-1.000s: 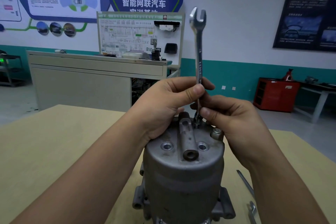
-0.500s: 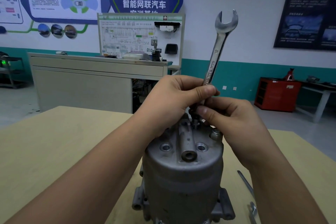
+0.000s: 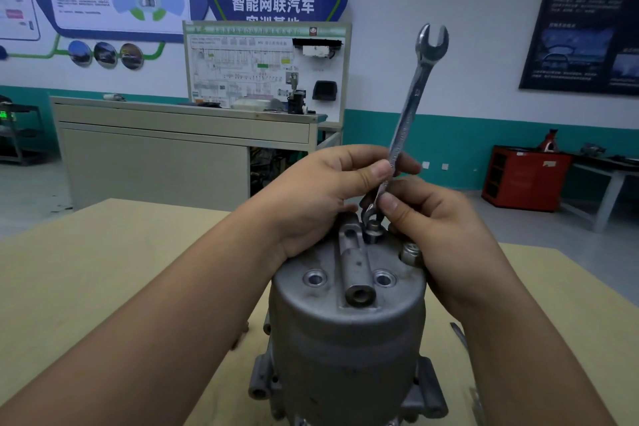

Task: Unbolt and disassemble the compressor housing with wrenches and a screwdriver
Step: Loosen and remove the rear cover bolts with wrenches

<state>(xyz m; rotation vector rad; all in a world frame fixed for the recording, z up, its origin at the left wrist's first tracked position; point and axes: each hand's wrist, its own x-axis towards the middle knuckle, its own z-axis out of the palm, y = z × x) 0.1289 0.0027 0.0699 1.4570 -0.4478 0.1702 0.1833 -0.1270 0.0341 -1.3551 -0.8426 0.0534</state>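
A grey cast compressor housing (image 3: 345,349) stands upright on the wooden table (image 3: 103,273). A silver combination wrench (image 3: 409,107) points up and leans right, its open jaw on top and its ring end just above a bolt (image 3: 373,230) at the far edge of the housing top. My left hand (image 3: 321,194) pinches the wrench shaft with thumb and fingers, its heel resting on the housing. My right hand (image 3: 439,228) pinches the lower shaft near the ring end. A second bolt (image 3: 410,252) stands to the right, next to my right hand.
Thin metal tools (image 3: 461,335) lie on the table to the right of the housing, partly hidden by my right arm. Beyond the table stand a grey cabinet (image 3: 173,152) with a wiring display board (image 3: 266,66) and a red tool cart (image 3: 522,176).
The wrench has swung from upright to leaning right, and turned so its open jaw faces me. Its ring end has lifted slightly off the far bolt. Both hands keep their grip.
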